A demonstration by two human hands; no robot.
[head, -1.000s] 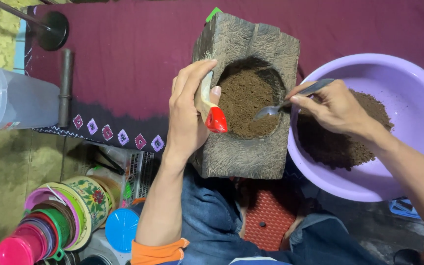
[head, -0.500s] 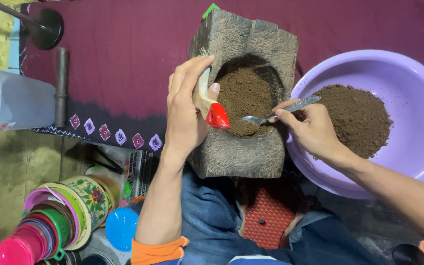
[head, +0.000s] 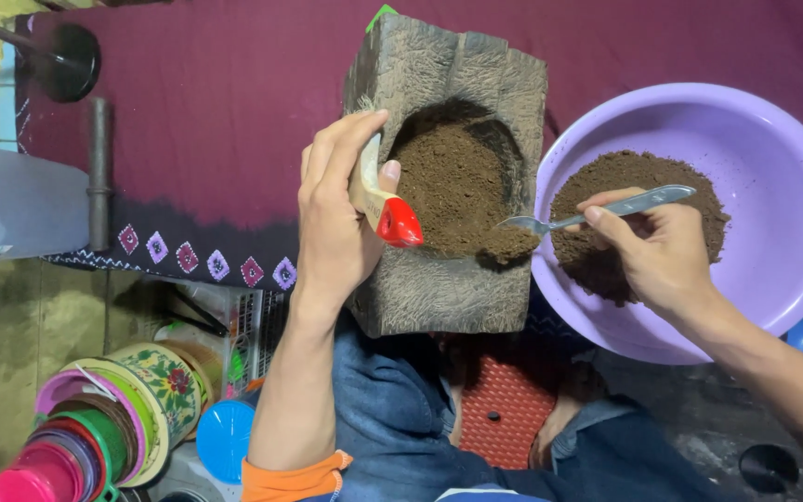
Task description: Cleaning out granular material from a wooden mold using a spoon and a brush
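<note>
1. Head view: the left hand (head: 332, 218) grips a red-tipped brush (head: 385, 204) against the left rim of the wooden mortar (head: 448, 279).
2. Right hand (head: 657, 246) pinches a metal spoon (head: 597, 209); its long axis runs left-right, bowl end over the mortar's right lip.
3. Brown powder (head: 453, 191) fills the mortar hollow, left of the right hand.
4. Just right, touching the mortar, a purple basin (head: 773, 139) holds more powder.
5. Maroon cloth (head: 216, 112) lies beyond; coloured tins (head: 141, 400) sit lower left.

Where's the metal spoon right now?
The spoon is in the right hand, right of centre in the head view, its bowl over the brown powder at the wooden block's edge, beside the purple basin.
</note>
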